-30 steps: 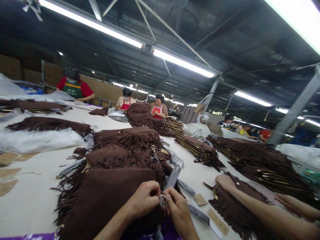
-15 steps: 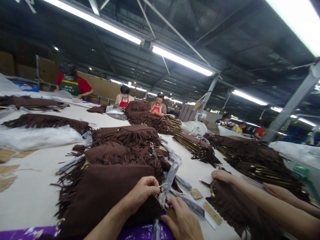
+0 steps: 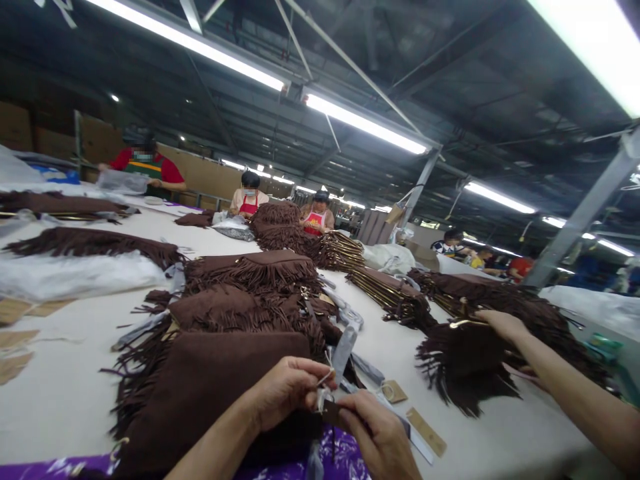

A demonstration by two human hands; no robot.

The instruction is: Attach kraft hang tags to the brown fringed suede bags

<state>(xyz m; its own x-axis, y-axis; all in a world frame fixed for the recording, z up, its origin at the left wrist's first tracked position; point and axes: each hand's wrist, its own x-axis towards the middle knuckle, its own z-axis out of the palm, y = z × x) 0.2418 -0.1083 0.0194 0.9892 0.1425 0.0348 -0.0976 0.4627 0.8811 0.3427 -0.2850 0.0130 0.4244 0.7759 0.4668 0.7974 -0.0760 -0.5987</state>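
A dark brown fringed bag (image 3: 215, 393) lies flat in front of me, its fringe spread to the left. At its right edge my left hand (image 3: 293, 387) pinches a thin white string (image 3: 326, 377). My right hand (image 3: 377, 427) is closed on a flat dark brown strip (image 3: 331, 412); whether this is a strap or a tag I cannot tell. Clear plastic wrap (image 3: 323, 399) bunches between my two hands. A grey-wrapped strap (image 3: 345, 350) rises just beyond them. Purple plastic (image 3: 345, 447) lies under the bag.
More brown fringed bags (image 3: 250, 267) are piled ahead, with stacks of gold-framed bags (image 3: 390, 293) farther right. Cardboard tags (image 3: 425, 430) lie on the white table (image 3: 65, 400). At right, a co-worker's hand (image 3: 503, 325) holds a gold-framed fringed bag (image 3: 467, 363). Several people work beyond.
My right hand has shifted slightly right and now grips the brown strip; my left hand stays close by with the string. The co-worker at right has lifted and turned their bag.
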